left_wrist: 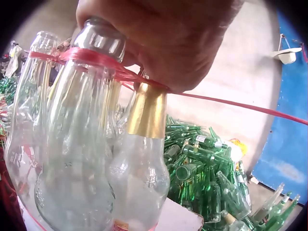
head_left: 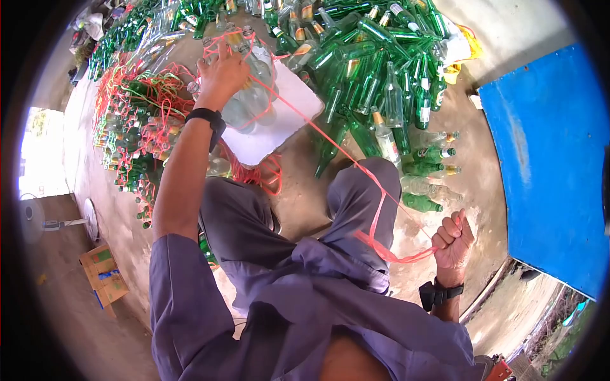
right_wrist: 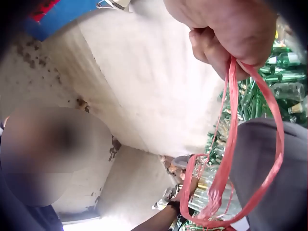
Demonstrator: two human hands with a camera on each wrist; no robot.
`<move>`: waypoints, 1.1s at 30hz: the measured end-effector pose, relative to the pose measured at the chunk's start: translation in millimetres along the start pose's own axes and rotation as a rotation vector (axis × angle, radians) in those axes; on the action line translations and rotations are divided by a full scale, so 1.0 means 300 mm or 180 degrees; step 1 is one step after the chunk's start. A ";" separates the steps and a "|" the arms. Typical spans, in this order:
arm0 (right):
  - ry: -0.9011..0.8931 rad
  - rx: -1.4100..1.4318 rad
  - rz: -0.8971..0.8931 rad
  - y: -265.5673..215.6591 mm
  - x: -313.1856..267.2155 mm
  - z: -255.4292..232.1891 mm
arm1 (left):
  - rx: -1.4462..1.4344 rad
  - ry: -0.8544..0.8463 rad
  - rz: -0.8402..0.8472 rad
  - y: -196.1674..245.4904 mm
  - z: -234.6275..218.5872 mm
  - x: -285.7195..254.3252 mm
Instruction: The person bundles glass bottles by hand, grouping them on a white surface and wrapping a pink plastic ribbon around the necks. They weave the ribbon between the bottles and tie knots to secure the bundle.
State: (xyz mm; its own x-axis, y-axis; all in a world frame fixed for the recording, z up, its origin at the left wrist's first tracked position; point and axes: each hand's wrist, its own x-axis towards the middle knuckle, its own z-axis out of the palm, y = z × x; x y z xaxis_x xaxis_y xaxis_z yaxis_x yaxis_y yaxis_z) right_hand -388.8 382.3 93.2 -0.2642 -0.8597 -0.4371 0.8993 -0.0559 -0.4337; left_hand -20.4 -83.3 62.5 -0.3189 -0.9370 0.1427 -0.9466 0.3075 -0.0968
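Observation:
A cluster of clear glass bottles (head_left: 257,105) stands upright on a white board (head_left: 295,95), pink plastic twine (head_left: 330,140) looped round their necks. My left hand (head_left: 223,75) grips the tops of these bottles from above. In the left wrist view it covers the mouth of a gold-necked bottle (left_wrist: 147,108), beside a clear bottle (left_wrist: 77,144) with twine round its neck. Out to the right, my right hand (head_left: 452,241) holds the twine in curled fingers. From there the twine runs taut to the bundle, and a slack loop (right_wrist: 274,168) hangs below the fist.
Loose green bottles (head_left: 375,70) lie heaped beyond the board. Tied bottles tangled with pink twine (head_left: 143,120) stand at the left. Several bottles (head_left: 432,168) lie beside my right knee. A blue panel (head_left: 546,159) stands at the right; a cardboard box (head_left: 105,276) is at lower left.

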 end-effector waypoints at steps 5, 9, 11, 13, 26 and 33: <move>0.0772 0.0029 0.0032 -0.001 -0.058 -0.090 | -0.0106 -0.0217 0.0073 0.009 -0.045 -0.013; 0.0928 0.0621 -0.0577 -0.182 -0.234 -0.447 | -0.0051 -0.0279 -0.0085 0.014 -0.037 -0.001; 0.1184 0.0542 -0.0596 -0.137 -0.208 -0.388 | -0.0051 -0.0077 -0.0044 0.005 -0.025 -0.001; 0.1121 0.0949 -0.0600 -0.098 -0.151 -0.405 | -0.0069 0.0027 0.0003 0.000 -0.004 -0.004; 0.3281 -0.0727 0.0799 -0.123 -0.122 -0.947 | -0.0002 0.0100 0.0054 -0.001 -0.021 -0.016; 0.1651 -0.3408 -0.1300 -0.161 0.253 -0.212 | -0.0022 0.0216 0.0039 -0.005 -0.021 -0.020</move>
State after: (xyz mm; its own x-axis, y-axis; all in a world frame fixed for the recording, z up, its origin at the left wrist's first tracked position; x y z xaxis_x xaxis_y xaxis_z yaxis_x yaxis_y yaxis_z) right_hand -474.6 352.1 30.9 -0.7802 -0.5629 -0.2729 0.0508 0.3777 -0.9245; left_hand -17.4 -77.1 67.9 -0.3327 -0.9198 0.2081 -0.9429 0.3202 -0.0920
